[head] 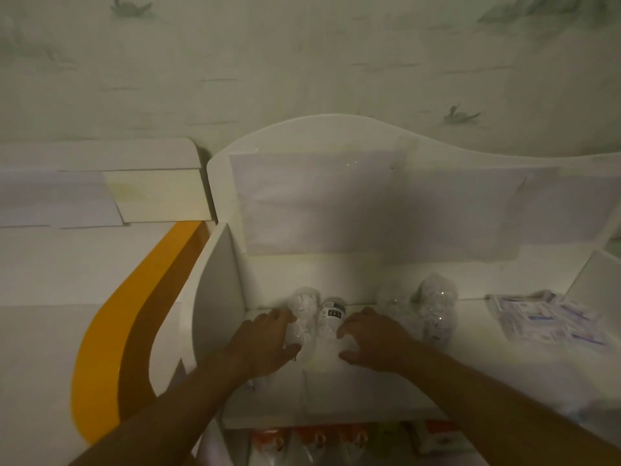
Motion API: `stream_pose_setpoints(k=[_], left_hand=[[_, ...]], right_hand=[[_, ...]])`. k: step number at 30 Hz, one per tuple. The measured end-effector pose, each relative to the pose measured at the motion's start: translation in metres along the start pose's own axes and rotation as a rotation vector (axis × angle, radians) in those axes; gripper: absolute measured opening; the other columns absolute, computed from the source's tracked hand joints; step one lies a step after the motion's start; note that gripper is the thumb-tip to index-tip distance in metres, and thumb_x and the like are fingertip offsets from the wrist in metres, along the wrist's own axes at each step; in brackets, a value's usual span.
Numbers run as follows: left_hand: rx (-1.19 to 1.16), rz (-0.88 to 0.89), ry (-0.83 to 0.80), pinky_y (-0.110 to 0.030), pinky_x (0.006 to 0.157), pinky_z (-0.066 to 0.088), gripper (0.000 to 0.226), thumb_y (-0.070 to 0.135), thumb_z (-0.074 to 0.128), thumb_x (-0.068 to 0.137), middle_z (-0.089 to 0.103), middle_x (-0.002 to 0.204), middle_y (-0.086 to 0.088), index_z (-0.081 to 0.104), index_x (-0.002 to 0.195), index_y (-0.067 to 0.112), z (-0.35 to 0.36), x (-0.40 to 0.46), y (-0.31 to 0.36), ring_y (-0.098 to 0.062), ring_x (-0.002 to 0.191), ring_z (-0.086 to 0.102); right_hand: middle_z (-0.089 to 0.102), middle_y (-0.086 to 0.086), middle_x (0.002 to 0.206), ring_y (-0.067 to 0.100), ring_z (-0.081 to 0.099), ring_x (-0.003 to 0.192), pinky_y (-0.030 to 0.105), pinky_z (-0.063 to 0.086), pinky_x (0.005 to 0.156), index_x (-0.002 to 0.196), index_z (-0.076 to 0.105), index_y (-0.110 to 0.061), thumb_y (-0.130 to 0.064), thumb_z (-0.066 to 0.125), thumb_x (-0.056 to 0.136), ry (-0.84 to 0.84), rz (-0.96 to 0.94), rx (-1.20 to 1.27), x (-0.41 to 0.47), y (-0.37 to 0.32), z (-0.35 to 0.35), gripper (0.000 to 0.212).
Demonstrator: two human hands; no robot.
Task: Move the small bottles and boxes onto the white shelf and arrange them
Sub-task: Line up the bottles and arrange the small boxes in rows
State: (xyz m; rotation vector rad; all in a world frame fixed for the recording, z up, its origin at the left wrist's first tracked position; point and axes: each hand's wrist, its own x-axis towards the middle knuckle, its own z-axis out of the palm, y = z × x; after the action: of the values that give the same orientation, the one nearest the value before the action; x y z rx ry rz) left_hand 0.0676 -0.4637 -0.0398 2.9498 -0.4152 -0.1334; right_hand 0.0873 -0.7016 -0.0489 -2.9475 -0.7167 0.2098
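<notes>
Two small clear bottles stand side by side on the white shelf [369,391], near its left wall. My left hand [265,344] curls around the left bottle [304,317], which looks filled with white bits. My right hand [373,338] rests against the right bottle [331,317], which has a dark label. Another clear bottle [437,311] with white contents stands further right on the shelf. The dim light blurs all of them.
A flat clear packet [551,321] with blue print lies at the shelf's right. The shelf has a curved back panel [336,156] and a left side wall [215,297]. Orange packages [302,442] show on the level below. An orange-and-white panel [111,338] stands to the left.
</notes>
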Motion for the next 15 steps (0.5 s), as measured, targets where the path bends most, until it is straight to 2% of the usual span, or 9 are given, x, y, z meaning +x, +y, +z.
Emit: stream_pose_setpoints(k=[5,10,15], left_hand=[[-0.002,-0.053,0.04,-0.038,0.1,0.044,0.055,0.056,0.045,0.093,0.041,0.147,0.003,0.036,0.139,0.027,-0.012,0.008,0.0,-0.02,0.124,0.051],[0.021,-0.094,0.055,-0.039,0.102,0.044,0.058,0.058,0.04,0.094,0.037,0.15,0.004,0.032,0.144,0.029,-0.021,0.016,0.01,-0.021,0.127,0.049],[0.04,-0.15,0.01,-0.043,0.1,0.046,0.069,0.058,0.047,0.091,0.031,0.153,-0.001,0.023,0.148,0.027,-0.021,0.037,0.016,-0.026,0.128,0.048]], right_hand=[[0.056,-0.003,0.125,0.021,0.049,0.119,0.032,0.041,0.093,0.119,0.057,-0.028,-0.052,0.055,0.088,0.124,-0.009,0.042,0.012,0.005,-0.01,0.039],[0.045,-0.001,0.138,0.023,0.043,0.126,0.038,0.044,0.096,0.138,0.043,-0.027,-0.056,0.062,0.082,0.147,-0.041,0.085,0.024,0.012,-0.013,0.065],[0.035,-0.002,0.147,0.026,0.041,0.13,0.042,0.044,0.098,0.142,0.034,-0.028,-0.061,0.071,0.071,0.041,-0.034,0.141,0.039,0.01,0.0,0.087]])
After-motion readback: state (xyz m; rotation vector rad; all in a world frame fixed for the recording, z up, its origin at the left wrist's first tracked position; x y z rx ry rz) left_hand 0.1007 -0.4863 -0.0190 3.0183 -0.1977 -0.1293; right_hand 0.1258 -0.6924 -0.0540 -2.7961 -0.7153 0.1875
